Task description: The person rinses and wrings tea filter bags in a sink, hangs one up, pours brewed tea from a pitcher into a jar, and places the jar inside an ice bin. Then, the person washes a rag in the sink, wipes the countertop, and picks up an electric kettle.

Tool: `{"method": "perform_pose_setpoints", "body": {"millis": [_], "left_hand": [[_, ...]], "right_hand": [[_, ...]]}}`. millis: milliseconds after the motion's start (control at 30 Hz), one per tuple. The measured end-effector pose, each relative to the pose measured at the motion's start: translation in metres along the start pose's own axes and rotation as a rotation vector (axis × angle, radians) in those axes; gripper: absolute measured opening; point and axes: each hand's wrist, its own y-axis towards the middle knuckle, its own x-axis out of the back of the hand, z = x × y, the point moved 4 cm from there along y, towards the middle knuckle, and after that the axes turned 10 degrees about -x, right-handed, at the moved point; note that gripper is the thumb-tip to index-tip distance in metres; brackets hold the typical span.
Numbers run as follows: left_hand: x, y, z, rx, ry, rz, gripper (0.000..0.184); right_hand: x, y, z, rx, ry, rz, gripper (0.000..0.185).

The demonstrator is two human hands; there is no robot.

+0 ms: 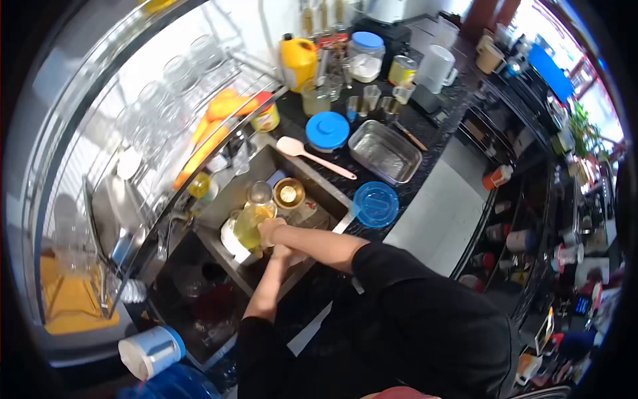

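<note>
Both arms reach into a metal sink (339, 211). My right hand (269, 229) looks closed at the edge of a yellow-green translucent item (247, 228); what its fingers hold is too small to make out. Below it, my left hand (282, 252) is partly covered by the right wrist, and its fingers are hidden. A white container (232, 241) is beside the yellow-green item. Behind them in the sink are a clear glass vessel (260, 193) and a round gold-coloured bowl (290, 193).
Along the counter lie a pink spatula (319, 159), a blue-lidded container (327, 130), a metal tray (385, 152) and a round blue lid (376, 204). A rack (229, 126) with glasses rises beyond the sink. A blue-and-white tub (151, 352) is at the lower left.
</note>
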Motion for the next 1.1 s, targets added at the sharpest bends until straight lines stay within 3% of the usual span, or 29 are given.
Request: {"method": "perform_pose_setpoints", "body": {"millis": [100, 167, 200, 267, 300, 367, 467, 600, 667, 700, 767, 867, 933, 1100], "left_hand": [[0.063, 0.013, -0.029, -0.160, -0.031, -0.211, 0.006], [0.110, 0.049, -0.054, -0.145, -0.047, -0.326, 0.006], [0.130, 0.071, -0.068, -0.117, -0.061, -0.438, 0.005], [0.147, 0.120, -0.094, -0.072, -0.108, -0.675, 0.006], [0.143, 0.150, -0.109, -0.109, -0.128, -0.689, 0.006], [0.129, 0.206, -0.130, 0.169, -0.386, -0.817, 0.006], [0.092, 0.275, -0.160, 0.452, -0.656, -0.886, 0.006], [-0.017, 0.398, -0.226, 0.348, -1.146, -0.156, 0.009], [-0.015, 0.464, -0.259, 0.143, -0.881, -0.113, 0.009], [-0.023, 0.491, -0.269, 0.149, -0.880, -0.083, 0.009], [-0.022, 0.545, -0.286, -0.134, -0.906, -0.491, 0.007], [-0.021, 0.604, -0.290, -0.047, -0.996, -0.502, 0.009], [-0.033, 0.638, -0.283, 0.161, -1.386, -0.269, 0.011], [-0.061, 0.704, -0.252, 0.360, -1.565, -0.240, 0.013]], "right_hand": [[0.058, -0.047, -0.040, 0.010, 0.359, 0.036, 0.023], [0.083, -0.077, -0.085, 0.130, 0.724, 0.034, 0.019], [0.087, -0.093, -0.112, 0.112, 0.738, 0.009, 0.019], [0.095, -0.131, -0.174, 0.155, 1.454, 0.124, 0.009], [0.104, -0.154, -0.209, 0.161, 1.509, 0.015, 0.009], [0.117, -0.204, -0.271, 0.193, 1.724, -0.129, 0.007], [0.138, -0.267, -0.359, 0.133, 1.711, -0.405, 0.009], [0.158, -0.350, -0.490, -0.004, 1.407, -1.017, 0.013], [0.158, -0.384, -0.554, -0.109, 0.976, -1.405, 0.014], [0.156, -0.402, -0.584, -0.283, 0.886, -1.446, 0.011], [0.162, -0.434, -0.638, -0.481, 0.808, -1.426, 0.010], [0.186, -0.451, -0.701, -0.375, 1.017, -1.299, 0.009], [0.201, -0.440, -0.734, -0.121, 1.405, -1.272, 0.008], [0.226, -0.387, -0.822, -0.074, 1.648, -1.242, 0.010]]}}
